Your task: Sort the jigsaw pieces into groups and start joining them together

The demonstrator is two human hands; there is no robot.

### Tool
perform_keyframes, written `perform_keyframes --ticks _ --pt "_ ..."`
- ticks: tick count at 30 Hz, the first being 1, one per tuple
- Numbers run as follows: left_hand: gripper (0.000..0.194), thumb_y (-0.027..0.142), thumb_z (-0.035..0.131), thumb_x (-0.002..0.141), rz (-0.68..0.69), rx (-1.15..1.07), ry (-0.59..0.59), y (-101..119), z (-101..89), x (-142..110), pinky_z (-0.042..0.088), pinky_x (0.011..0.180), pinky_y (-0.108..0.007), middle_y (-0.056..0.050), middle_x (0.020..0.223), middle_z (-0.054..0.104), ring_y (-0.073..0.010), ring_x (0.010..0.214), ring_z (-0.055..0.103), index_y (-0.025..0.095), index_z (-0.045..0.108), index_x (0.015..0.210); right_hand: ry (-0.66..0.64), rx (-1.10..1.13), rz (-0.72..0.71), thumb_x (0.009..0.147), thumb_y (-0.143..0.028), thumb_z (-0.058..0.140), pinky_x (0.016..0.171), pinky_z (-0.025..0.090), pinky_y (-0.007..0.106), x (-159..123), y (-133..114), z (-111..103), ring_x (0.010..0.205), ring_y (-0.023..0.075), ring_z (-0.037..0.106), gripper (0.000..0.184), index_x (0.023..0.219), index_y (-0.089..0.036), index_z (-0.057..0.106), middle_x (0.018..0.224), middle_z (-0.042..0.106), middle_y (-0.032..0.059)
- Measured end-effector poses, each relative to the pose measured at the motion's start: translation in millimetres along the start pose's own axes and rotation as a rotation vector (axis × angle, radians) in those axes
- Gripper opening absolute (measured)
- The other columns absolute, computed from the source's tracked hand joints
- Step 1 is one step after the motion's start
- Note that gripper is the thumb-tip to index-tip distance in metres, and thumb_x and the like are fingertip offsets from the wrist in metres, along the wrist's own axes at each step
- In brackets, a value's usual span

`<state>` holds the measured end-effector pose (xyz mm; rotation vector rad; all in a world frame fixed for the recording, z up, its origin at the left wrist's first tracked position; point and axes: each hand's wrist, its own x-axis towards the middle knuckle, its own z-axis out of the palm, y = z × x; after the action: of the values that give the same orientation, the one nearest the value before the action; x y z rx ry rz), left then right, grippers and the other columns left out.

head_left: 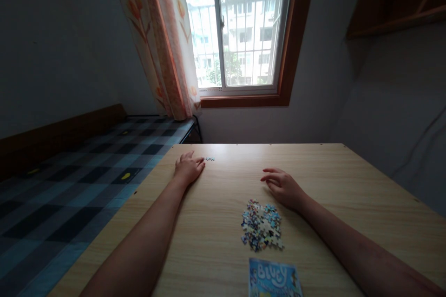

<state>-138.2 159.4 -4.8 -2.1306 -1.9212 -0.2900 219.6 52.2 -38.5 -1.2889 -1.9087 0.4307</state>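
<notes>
At the far left of the table, my left hand (188, 168) rests with its fingers apart, fingertips at a short strip of light blue jigsaw pieces (209, 159). Whether a fingertip presses on the strip is too small to tell. My right hand (281, 186) hovers or rests just beyond the heap of jigsaw pieces (262, 226), fingers stretched to the left and holding nothing. The heap is loose and mixed in colour, some pieces showing pale backs. Nearer to me lies a blue puzzle box (275, 278) marked "Bluey", cut off by the lower edge.
The light wooden table (209, 241) reaches toward the wall under a window (244, 28). On the left stands a bed with a checked cover (76, 185), beside a flowered curtain (163, 46). A wooden shelf (400, 18) hangs at upper right.
</notes>
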Motion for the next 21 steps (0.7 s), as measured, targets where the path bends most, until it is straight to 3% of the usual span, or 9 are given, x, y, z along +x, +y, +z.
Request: perform_keyframes --ticks 21 --pt "0.041 0.056 0.051 0.090 -0.011 -0.028 -0.009 -2.5 1.2 0.0 0.033 0.107 -0.047 -0.002 0.151 0.046 -0.0332 0.133 0.041 0.039 0.072 0.120 0.006 0.005 -0.013 0.080 -0.013 0.056 0.104 0.046 0.042 0.0 1.6 1.1 0.116 0.0241 0.061 0.026 0.089 -0.023 0.078 0.120 0.069 0.0091"
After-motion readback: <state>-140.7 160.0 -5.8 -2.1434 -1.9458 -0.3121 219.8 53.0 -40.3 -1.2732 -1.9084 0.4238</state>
